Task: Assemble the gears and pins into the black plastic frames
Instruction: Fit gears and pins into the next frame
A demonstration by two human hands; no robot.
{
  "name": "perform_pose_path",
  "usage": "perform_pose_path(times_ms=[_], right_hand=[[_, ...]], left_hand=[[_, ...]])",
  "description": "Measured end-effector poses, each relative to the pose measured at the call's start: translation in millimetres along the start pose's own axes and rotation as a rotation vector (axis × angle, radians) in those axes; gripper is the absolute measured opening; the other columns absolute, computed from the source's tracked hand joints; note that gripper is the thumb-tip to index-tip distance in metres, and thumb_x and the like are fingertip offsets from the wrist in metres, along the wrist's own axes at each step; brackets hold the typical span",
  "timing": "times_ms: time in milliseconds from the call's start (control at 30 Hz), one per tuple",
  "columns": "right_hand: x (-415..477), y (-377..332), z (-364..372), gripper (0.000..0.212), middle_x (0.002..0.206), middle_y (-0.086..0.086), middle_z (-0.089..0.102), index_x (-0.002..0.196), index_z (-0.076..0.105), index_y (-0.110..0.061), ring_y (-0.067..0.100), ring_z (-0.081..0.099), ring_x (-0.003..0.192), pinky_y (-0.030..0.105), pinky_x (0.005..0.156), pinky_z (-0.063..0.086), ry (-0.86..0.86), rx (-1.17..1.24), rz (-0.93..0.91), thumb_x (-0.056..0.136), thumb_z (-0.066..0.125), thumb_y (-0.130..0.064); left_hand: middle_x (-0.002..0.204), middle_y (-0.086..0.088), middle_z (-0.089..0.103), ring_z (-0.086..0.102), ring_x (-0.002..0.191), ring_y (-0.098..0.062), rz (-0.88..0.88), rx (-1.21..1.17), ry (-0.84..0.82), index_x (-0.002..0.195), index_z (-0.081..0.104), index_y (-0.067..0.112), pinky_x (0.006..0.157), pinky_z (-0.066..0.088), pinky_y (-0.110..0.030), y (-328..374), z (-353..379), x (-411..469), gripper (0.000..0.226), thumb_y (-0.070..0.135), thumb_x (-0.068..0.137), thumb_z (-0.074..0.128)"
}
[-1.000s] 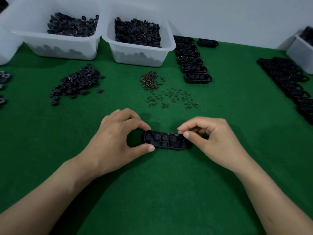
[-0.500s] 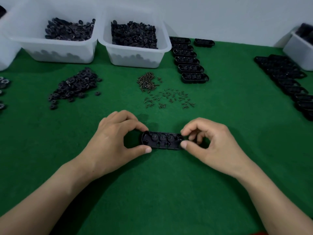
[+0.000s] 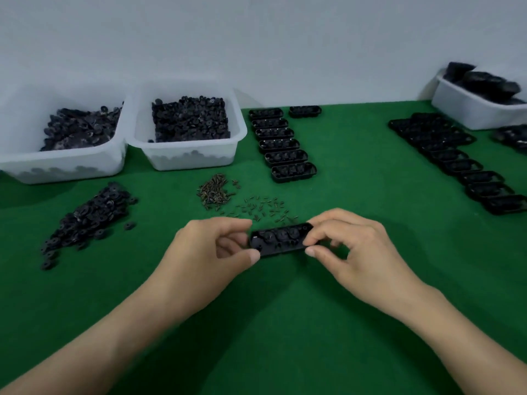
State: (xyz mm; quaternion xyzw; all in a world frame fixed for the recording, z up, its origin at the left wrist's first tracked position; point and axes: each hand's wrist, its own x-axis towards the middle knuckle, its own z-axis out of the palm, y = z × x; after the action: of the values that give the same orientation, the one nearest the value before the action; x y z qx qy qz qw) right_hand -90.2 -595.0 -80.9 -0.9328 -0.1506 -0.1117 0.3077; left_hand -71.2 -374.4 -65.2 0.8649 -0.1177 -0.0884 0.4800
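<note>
A black plastic frame (image 3: 281,239) with gears seated in it is held between both hands over the green mat. My left hand (image 3: 211,252) pinches its left end between thumb and fingers. My right hand (image 3: 350,249) pinches its right end the same way. The frame tilts slightly, its right end a little higher. Small brown pins lie in a heap (image 3: 214,191) and as a scatter (image 3: 262,209) just beyond the hands. A pile of loose black gears (image 3: 88,218) lies to the left.
Two white bins (image 3: 185,158) (image 3: 65,166) of black gears stand at the back left. A column of filled frames (image 3: 281,145) lies behind the pins. A row of frames (image 3: 456,161) runs along the right, next to another white bin (image 3: 479,112).
Both hands have carried the frame away from me toward the pins, and it now looks lifted and slightly tilted. The camera has tipped up, showing more wall.
</note>
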Motion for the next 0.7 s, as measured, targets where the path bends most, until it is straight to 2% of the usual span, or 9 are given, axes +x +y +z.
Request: perform_pose_path(times_ms=[67,100,167,233,300,367,500,700], right_hand=[[21,18,-11,0.012,0.090,-0.003,0.065,0.074,0.069,-0.017,-0.008,0.053,0.077,0.007,0.072,0.042,0.055,-0.033,0.018,0.072,0.075,-0.008],[34,28,-17,0.012,0.089,-0.001,0.066,0.072,0.069,-0.016,-0.007,0.054,0.076,0.007,0.072,0.043,0.081,-0.044,0.031,0.072,0.075,-0.006],[62,51,-27,0.011,0.086,0.002,0.068,0.071,0.069,-0.014,0.003,0.059,0.075,0.010,0.071,0.045,0.137,-0.053,0.074,0.073,0.074,-0.005],[93,76,-36,0.010,0.085,0.003,0.069,0.071,0.069,-0.015,0.014,0.062,0.075,0.018,0.071,0.047,0.182,-0.054,0.135,0.075,0.073,-0.006],[126,103,-42,0.012,0.083,0.001,0.070,0.071,0.067,-0.018,0.015,0.063,0.078,0.019,0.072,0.047,0.216,-0.052,0.189,0.077,0.071,-0.009],[157,129,-44,0.016,0.082,-0.001,0.069,0.070,0.065,-0.023,0.014,0.062,0.079,0.023,0.077,0.048,0.235,-0.052,0.223,0.078,0.070,-0.010],[210,171,-38,0.015,0.078,-0.007,0.064,0.072,0.064,-0.023,0.012,0.059,0.079,0.026,0.082,0.047,0.205,-0.077,0.265,0.081,0.068,-0.012],[251,207,-24,0.006,0.094,0.000,0.069,0.079,0.070,-0.014,0.017,0.059,0.090,0.031,0.089,0.045,0.145,-0.088,0.274,0.080,0.066,-0.009]], left_hand=[[0.093,0.010,0.066,0.063,0.080,0.002,-0.046,-0.096,-0.042,0.112,0.061,0.020,0.074,0.049,-0.008,13,4,32,0.031,0.013,0.081,0.065],[0.099,0.007,0.066,0.064,0.085,-0.001,-0.086,-0.179,-0.070,0.114,0.060,0.015,0.078,0.050,-0.012,19,5,51,0.030,0.008,0.085,0.060],[0.112,-0.004,0.064,0.064,0.094,-0.011,-0.180,-0.397,-0.139,0.120,0.055,0.006,0.082,0.052,-0.022,33,8,93,0.031,0.000,0.089,0.050],[0.122,-0.014,0.057,0.062,0.098,-0.019,-0.255,-0.603,-0.179,0.124,0.049,-0.001,0.081,0.052,-0.027,48,10,137,0.031,0.002,0.093,0.042],[0.130,-0.020,0.050,0.058,0.106,-0.027,-0.302,-0.759,-0.207,0.129,0.042,-0.003,0.086,0.050,-0.033,59,11,179,0.036,0.013,0.097,0.039],[0.138,-0.025,0.039,0.047,0.120,-0.035,-0.325,-0.868,-0.253,0.135,0.032,-0.003,0.096,0.043,-0.040,64,14,218,0.051,0.031,0.097,0.036],[0.147,-0.028,0.020,0.024,0.135,-0.038,-0.370,-0.989,-0.278,0.140,0.016,-0.004,0.108,0.026,-0.046,66,23,281,0.082,0.060,0.090,0.027],[0.150,-0.027,0.002,0.005,0.139,-0.038,-0.416,-1.024,-0.242,0.143,0.007,-0.001,0.112,0.014,-0.047,69,35,325,0.099,0.075,0.081,0.018]])
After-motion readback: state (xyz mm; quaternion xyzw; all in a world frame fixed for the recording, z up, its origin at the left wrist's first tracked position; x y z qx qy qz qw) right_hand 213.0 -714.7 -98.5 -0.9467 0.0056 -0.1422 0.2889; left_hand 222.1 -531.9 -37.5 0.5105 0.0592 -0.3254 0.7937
